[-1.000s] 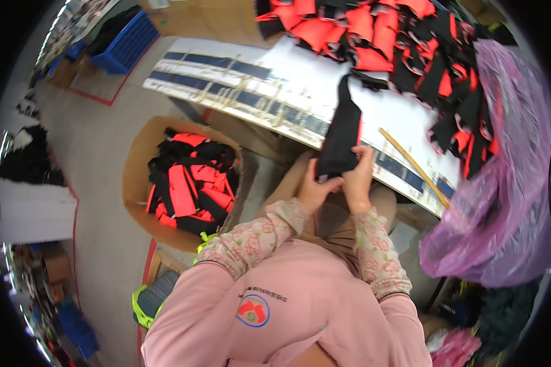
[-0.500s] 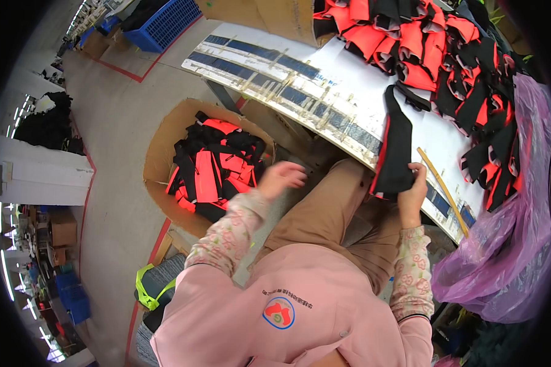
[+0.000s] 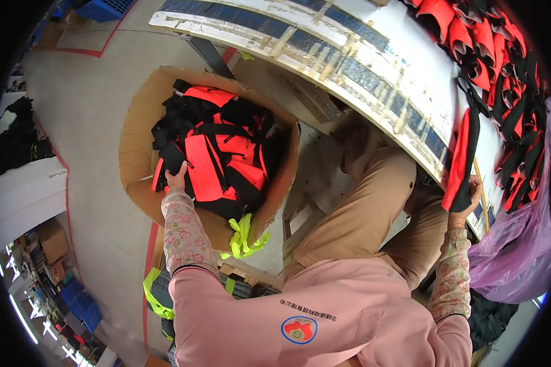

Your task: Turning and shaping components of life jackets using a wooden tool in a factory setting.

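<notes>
In my right hand [image 3: 469, 199], fingers closed round its lower end, is a long red-and-black fabric piece [image 3: 466, 153]. It hangs over the near edge of the white worktable [image 3: 422, 73]. My left hand [image 3: 176, 179] is inside the cardboard box [image 3: 134, 131] on the left, at the left side of the heap of red-and-black fabric pieces [image 3: 203, 168]. Its thumb lies over the edge of a piece there and its other fingers are partly hidden, so it looks closed on that piece.
More red-and-black pieces [image 3: 483, 37] are heaped on the table's far right. A wooden stick [image 3: 482, 196] lies near my right hand, beside a purple plastic bag [image 3: 508, 257]. Bright yellow-green strips [image 3: 245, 238] hang at the box's near side. A metal table leg [image 3: 209, 56] stands behind the box.
My left hand has moved left and down from above the box's right side onto the heap. My right hand still holds its piece. The view has shifted toward the box.
</notes>
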{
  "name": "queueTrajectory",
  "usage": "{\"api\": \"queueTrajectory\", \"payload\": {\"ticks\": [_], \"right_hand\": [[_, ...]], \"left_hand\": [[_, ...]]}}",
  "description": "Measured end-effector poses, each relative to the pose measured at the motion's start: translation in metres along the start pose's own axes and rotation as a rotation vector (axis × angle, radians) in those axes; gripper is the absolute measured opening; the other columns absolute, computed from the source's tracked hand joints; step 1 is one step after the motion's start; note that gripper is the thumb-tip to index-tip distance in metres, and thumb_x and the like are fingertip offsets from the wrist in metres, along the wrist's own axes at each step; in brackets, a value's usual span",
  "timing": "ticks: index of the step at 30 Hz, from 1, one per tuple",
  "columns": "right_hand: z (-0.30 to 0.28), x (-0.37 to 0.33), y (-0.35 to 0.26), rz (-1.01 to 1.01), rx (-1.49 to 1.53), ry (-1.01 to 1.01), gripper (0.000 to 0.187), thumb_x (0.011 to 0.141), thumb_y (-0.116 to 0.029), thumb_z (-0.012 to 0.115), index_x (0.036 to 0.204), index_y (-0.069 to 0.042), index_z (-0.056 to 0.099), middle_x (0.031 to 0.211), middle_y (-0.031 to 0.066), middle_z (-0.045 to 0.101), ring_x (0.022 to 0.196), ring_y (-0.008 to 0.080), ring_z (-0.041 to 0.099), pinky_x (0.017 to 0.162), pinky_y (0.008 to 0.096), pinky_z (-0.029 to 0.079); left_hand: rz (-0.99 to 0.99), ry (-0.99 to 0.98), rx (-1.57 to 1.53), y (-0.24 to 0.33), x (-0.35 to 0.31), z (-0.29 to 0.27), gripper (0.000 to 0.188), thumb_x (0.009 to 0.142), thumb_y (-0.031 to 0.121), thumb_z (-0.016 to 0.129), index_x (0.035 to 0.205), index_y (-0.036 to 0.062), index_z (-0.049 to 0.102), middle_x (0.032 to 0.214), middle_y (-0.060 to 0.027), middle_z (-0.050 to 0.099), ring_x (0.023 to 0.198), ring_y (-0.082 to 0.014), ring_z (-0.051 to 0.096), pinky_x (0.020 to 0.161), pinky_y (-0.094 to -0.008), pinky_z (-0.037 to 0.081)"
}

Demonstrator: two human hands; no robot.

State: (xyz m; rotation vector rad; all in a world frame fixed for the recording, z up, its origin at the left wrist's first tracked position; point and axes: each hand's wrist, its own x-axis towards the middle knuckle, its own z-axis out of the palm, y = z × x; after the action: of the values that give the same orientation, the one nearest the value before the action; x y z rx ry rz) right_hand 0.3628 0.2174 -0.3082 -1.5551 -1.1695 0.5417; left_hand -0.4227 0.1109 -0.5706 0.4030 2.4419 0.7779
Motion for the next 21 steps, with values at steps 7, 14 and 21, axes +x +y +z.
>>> {"api": "queueTrajectory", "payload": {"ticks": [7,14,21], "right_hand": [[-0.02,0.009,0.008,0.59,0.684,-0.1,0.04,0.091,-0.038,0.039,0.112,-0.006,0.051,0.1,0.0108,0.06,0.087,0.0269,0.06,0.078,0.0385,0.05],[0.031,0.005,-0.034,0.536,0.764,-0.473,0.043,0.09,-0.038,0.043,0.116,-0.004,0.051,0.104,0.0109,0.059,0.086,0.0249,0.059,0.076,0.0358,0.049],[0.053,0.006,-0.021,0.546,0.759,-0.398,0.042,0.091,-0.038,0.043,0.115,-0.004,0.051,0.103,0.0101,0.059,0.086,0.0239,0.059,0.076,0.035,0.049]], "left_hand": [[0.258,-0.145,0.228,0.012,-0.022,0.082,0.117,0.049,0.047,0.082,0.139,0.01,0.018,0.128,-0.0311,0.036,0.12,-0.044,0.035,0.098,-0.048,0.033],[0.236,-0.776,0.613,0.06,-0.154,0.212,0.105,0.058,0.045,0.076,0.141,0.0312,0.014,0.146,-0.0182,0.011,0.13,-0.0456,0.014,0.097,-0.0676,0.016],[0.308,-0.952,0.476,0.063,-0.101,0.194,0.069,0.068,0.039,0.071,0.128,0.0194,0.043,0.131,-0.0161,0.039,0.116,-0.0334,0.043,0.096,-0.0404,0.036]]}}
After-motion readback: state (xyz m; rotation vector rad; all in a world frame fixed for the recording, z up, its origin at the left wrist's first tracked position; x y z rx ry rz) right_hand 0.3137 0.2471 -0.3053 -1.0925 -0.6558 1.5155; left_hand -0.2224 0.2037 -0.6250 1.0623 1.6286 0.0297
